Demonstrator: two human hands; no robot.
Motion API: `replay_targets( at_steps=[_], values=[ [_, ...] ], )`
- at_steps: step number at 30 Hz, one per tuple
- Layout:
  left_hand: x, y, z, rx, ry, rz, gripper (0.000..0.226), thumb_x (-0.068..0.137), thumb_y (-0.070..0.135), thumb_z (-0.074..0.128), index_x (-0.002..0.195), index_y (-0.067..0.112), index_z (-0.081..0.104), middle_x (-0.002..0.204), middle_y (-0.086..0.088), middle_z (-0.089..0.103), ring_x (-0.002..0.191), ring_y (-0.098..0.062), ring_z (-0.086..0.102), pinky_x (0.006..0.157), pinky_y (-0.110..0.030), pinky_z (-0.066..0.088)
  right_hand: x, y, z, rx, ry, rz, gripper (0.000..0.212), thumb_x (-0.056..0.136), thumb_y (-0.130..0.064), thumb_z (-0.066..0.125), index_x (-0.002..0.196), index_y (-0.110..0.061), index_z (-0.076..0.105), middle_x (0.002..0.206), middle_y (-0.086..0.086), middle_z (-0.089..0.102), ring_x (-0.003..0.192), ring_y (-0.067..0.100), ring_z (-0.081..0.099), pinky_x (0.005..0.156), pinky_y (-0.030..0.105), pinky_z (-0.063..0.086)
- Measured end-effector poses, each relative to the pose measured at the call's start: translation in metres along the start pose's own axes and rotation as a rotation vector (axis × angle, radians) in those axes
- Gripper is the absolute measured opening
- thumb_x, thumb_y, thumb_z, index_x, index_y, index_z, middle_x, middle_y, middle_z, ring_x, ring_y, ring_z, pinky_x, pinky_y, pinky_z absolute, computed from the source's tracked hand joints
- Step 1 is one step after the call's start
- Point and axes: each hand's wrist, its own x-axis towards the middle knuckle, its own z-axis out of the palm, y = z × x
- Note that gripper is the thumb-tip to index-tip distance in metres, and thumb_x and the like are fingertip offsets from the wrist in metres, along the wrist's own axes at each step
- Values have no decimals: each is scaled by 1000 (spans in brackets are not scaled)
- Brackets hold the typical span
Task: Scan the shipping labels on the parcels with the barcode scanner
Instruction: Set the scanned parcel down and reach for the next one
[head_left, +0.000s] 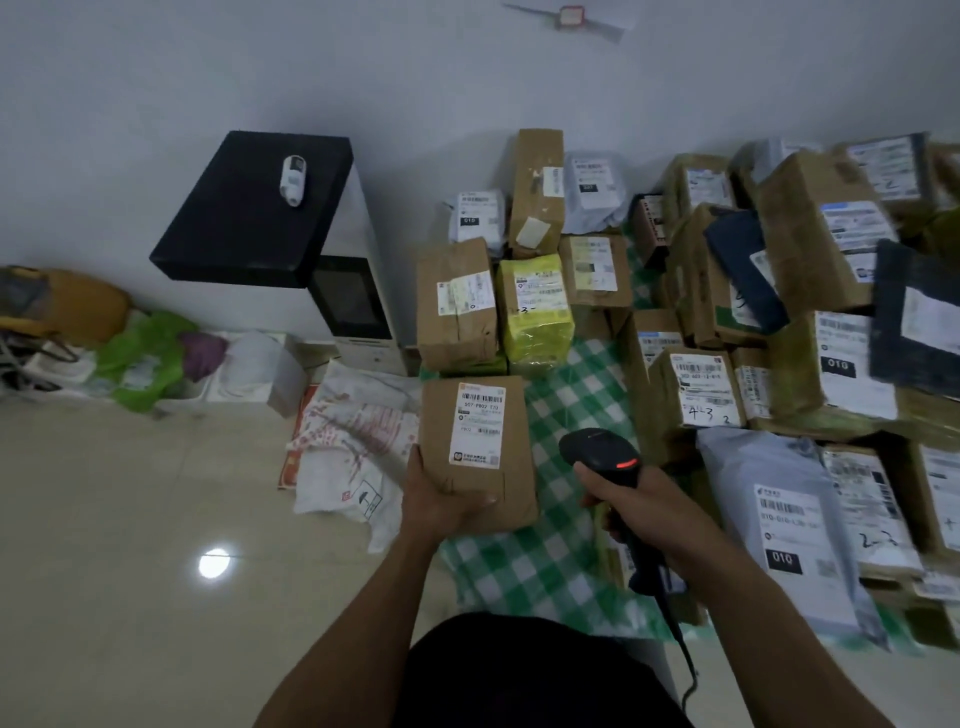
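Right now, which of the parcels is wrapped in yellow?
The yellow-wrapped parcel, between two brown cardboard boxes in the row beyond the box in the left hand; the others are brown cardboard, grey or dark.

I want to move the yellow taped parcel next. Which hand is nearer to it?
Left. The left hand holds the brown cardboard box just below the yellow taped parcel; the right hand, gripping the black barcode scanner, is lower and further right.
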Motion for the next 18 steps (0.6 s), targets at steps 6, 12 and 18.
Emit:
replay_targets(
  at_steps=[6, 12, 18],
  values=[
    [8, -38, 1, -178, -95, 79, 148, 35, 36, 109, 153, 42, 20, 144, 0, 54, 131, -26, 57, 96, -60, 56, 2, 6, 12, -53, -14, 26, 23, 92, -47, 73, 103, -27, 72, 84, -1, 78, 61, 15, 63, 64, 33, 53],
    [-18, -30, -4, -194, -58, 166, 143, 44, 34, 106, 158, 33, 20, 143, 3, 57, 129, -21, 59, 95, -56, 58, 1, 7, 17, -100, -43, 20, 26, 92, -48, 72, 106, -26, 73, 87, -1, 79, 65, 16, 64, 64, 31, 53],
    [-52, -28, -8, -165, -89, 279, 127, 72, 19, 91, 154, 60, 4, 159, 10, 38, 142, -14, 46, 106, -38, 53, -3, 3, 15, -61, -45, -9, 28, 91, -48, 73, 105, -23, 75, 87, 0, 78, 64, 16, 63, 65, 33, 52]
  ],
)
